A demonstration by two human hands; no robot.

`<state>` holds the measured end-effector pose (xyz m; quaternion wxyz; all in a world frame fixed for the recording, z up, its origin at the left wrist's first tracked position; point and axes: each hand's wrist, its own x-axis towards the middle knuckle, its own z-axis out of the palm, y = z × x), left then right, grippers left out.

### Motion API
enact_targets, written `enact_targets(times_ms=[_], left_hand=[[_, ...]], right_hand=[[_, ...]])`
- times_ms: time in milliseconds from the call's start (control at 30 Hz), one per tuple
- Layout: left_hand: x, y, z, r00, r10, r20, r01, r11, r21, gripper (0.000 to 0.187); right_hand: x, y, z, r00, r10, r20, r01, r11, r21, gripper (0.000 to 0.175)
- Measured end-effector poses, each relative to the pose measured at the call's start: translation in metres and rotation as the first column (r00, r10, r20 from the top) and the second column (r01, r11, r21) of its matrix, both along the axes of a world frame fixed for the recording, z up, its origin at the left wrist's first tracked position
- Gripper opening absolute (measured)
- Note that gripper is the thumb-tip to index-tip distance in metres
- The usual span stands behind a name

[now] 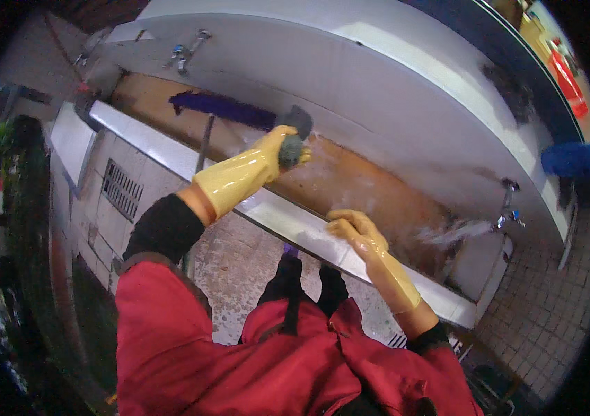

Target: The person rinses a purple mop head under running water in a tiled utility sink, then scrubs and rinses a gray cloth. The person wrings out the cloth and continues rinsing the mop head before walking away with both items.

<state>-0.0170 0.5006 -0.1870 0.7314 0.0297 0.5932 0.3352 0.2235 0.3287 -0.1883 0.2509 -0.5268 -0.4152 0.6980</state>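
Note:
My left hand (269, 156), in a long yellow rubber glove, grips a pair of dark grey, rounded soft items (290, 148) that look like slippers or cloths; which, I cannot tell. They are over a long trough sink (170, 158). Behind that hand, a dark purple mop or brush head (227, 110) with a metal pole (205, 143) lies across the trough. My right hand (360, 231), gloved alike, is above the trough's front rim with its fingers curled; nothing shows in it.
Water gushes from a right-hand tap (505, 221) into the trough. Another tap (180, 57) is on the back wall at left. A floor grate (123, 190) lies left of my arm. A blue container (571, 160) stands at far right.

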Motion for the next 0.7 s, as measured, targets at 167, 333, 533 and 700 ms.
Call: enact_targets(times_ms=[167, 333, 533, 700], left_hand=[[-0.124, -0.019, 0.033, 0.94, 0.273, -0.205, -0.197, 0.924, 0.327, 0.04], [-0.204, -0.045, 0.054, 0.749, 0.656, -0.092, -0.552, 0.695, 0.461, 0.039], [-0.199, -0.079, 0.03, 0.64, 0.759, -0.122, -0.686, 0.636, 0.353, 0.031], [-0.198, -0.085, 0.018, 0.603, 0.77, 0.207, -0.76, 0.477, 0.44, 0.031]], right_hand=[[-0.107, 0.028, 0.003, 0.865, 0.334, -0.374, -0.421, 0.889, -0.18, 0.047], [-0.19, 0.082, -0.045, 0.9, 0.171, -0.402, -0.257, 0.951, -0.17, 0.034], [-0.297, 0.199, -0.075, 0.962, 0.249, 0.11, -0.257, 0.964, 0.067, 0.04], [-0.369, 0.224, -0.114, 0.913, 0.297, -0.28, -0.292, 0.955, 0.06, 0.025]])
